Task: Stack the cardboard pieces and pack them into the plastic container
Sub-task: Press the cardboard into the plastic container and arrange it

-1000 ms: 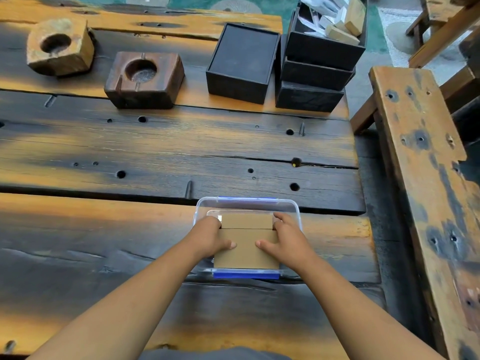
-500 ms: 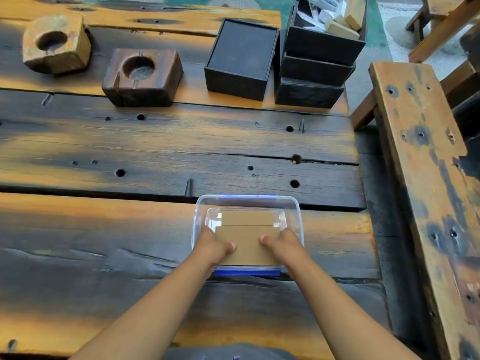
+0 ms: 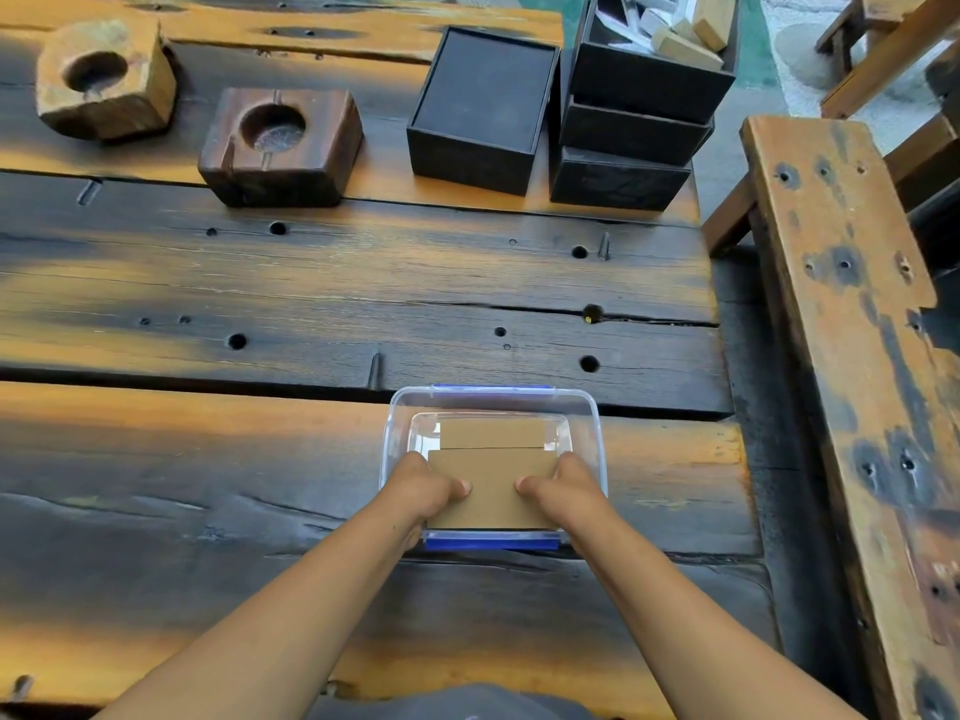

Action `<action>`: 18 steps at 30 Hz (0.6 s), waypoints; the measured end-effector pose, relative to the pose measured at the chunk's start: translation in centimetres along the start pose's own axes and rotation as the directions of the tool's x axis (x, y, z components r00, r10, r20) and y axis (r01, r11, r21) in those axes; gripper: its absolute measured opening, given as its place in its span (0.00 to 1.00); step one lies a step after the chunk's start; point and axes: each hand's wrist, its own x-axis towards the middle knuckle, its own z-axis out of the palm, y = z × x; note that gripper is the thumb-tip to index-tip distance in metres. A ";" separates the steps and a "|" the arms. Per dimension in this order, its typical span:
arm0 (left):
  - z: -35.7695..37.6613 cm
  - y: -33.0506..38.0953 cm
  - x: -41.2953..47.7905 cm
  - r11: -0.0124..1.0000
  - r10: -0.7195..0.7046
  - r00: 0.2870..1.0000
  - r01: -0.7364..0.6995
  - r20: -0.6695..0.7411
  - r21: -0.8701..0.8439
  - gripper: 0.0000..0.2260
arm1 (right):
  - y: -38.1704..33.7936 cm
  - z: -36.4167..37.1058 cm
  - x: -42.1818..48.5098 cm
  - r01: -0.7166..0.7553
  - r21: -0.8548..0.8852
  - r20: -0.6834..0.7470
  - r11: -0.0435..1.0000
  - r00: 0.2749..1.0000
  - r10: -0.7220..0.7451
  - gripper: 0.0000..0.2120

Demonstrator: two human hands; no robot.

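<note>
**A:** where's the cardboard stack [image 3: 493, 491] sitting? lower middle of the frame, right?

**B:** yep, it's held down inside the clear plastic container [image 3: 595, 433], which is parked on the wooden counter [image 3: 260, 459]. Another cardboard piece [image 3: 493, 433] can be seen underneath, toward the far wall.

**A:** and the hands?

**B:** left hand [image 3: 426, 488] is clamped on the stack's left edge, right hand [image 3: 566, 488] on the right edge, thumbs pressed on top. Fingers are tucked down the sides.

**A:** anything else?

**B:** two wooden ashtrays [image 3: 280, 145] upper left, black boxes [image 3: 480, 106] at upper middle.
</note>
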 end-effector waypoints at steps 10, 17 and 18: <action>0.3 -0.3 0.3 0.998 -0.011 1.000 0.010 -0.018 -0.057 0.17 | 0.2 -0.2 0.0 -0.013 0.089 -0.001 0.996 1.000 0.013 0.12; 0.3 0.3 0.4 0.999 0.026 0.999 -0.024 -0.037 0.048 0.24 | -0.5 -0.1 -0.4 0.041 -0.212 -0.006 0.976 0.999 -0.043 0.34; 0.4 0.4 0.5 0.997 0.036 0.998 -0.033 -0.045 0.069 0.25 | -0.7 -0.2 -0.4 0.038 -0.223 0.004 0.974 0.999 -0.038 0.36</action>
